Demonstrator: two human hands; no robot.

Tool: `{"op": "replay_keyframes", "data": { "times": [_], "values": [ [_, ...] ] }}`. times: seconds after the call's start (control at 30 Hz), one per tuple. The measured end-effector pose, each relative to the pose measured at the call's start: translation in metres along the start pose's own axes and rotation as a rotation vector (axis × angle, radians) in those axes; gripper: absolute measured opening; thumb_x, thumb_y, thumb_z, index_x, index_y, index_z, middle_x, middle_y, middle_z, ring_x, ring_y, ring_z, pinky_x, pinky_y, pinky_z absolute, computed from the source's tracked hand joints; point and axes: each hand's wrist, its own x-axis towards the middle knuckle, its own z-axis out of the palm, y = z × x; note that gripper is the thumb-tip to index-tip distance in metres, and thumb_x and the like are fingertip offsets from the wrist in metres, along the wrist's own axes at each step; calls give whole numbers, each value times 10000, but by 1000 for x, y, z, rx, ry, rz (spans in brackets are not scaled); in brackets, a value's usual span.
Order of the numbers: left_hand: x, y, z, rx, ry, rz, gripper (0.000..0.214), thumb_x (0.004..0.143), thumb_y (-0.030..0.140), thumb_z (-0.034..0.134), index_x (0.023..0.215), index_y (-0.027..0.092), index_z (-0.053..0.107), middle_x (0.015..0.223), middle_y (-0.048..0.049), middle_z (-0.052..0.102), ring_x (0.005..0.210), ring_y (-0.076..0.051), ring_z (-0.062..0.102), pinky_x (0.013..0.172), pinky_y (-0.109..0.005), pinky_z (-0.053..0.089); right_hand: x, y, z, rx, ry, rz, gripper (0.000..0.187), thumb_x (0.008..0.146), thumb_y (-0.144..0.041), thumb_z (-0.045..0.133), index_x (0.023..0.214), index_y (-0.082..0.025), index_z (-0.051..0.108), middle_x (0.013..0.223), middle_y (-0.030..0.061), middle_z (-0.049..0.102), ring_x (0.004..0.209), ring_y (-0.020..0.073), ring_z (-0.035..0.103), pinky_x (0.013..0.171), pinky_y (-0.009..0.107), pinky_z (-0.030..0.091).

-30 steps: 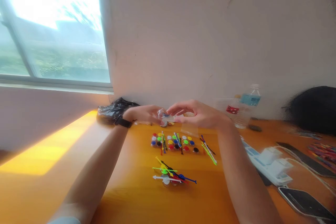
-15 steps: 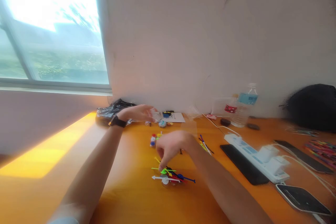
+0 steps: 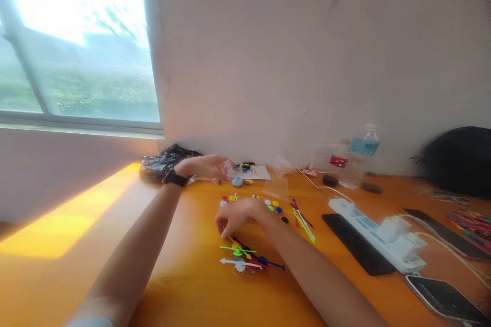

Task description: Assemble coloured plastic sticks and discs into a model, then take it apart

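Observation:
My left hand, with a black band on its wrist, reaches to the back of the table. Its bent fingers hold a clear plastic piece. Lower down, my right hand hovers with loosely bent fingers, its thumb apart and nothing visible between. Just below its fingertips lies a cluster of small plastic arrow spinners: a green spinner, a white arrow, a blue arrow and a yellow arrow. Part of the row of coloured discs is hidden behind my right hand.
Coloured discs and loose arrows lie beyond my right forearm. A white power strip with cables, a black phone and a bottle occupy the right side. A black plastic bag sits at the back left.
My right hand has moved up and left, off the green spinner, which stays in the cluster. My left hand stays at the back with the clear plastic piece, shifted slightly right.

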Motion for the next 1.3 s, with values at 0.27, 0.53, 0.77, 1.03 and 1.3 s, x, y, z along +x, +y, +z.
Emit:
{"op": "replay_keyframes", "data": {
  "times": [0.27,0.53,0.77,1.03,1.3],
  "values": [
    [3,-26,2,-227,-128,29,598,845,354,764,1408,228,607,1084,-65,735,957,-228,700,855,-315,545,-12,17,-12,435,4,-224,301,791,-358,791,1025,-189,707,915,1,729,752,135,678,646,218,514],
    [5,-26,6,-269,-153,91,447,817,325,770,1248,215,716,1043,-72,763,1035,-273,684,933,-357,522,-61,16,-38,689,484,-416,219,822,-332,796,936,-168,705,868,15,691,764,127,650,713,244,515],
    [6,-29,9,-291,-106,36,519,836,341,763,1326,199,667,1069,-81,732,970,-232,675,862,-327,523,-102,26,-57,846,842,-492,255,782,-356,842,900,-187,692,809,-3,679,674,108,586,661,254,504],
    [9,-15,17,-433,-79,128,611,833,376,786,1394,189,629,1090,-104,722,1000,-242,670,877,-340,516,-122,35,-68,833,1426,-465,286,746,-386,856,875,-186,699,846,17,720,705,121,624,632,249,518],
    [13,-6,25,-499,-45,174,596,827,339,792,1388,220,632,1294,-119,682,1201,-282,619,1009,-374,488,-110,14,-63,470,1263,-310,205,851,-385,721,916,-190,733,942,41,721,833,166,653,722,280,523]
  ]
}}
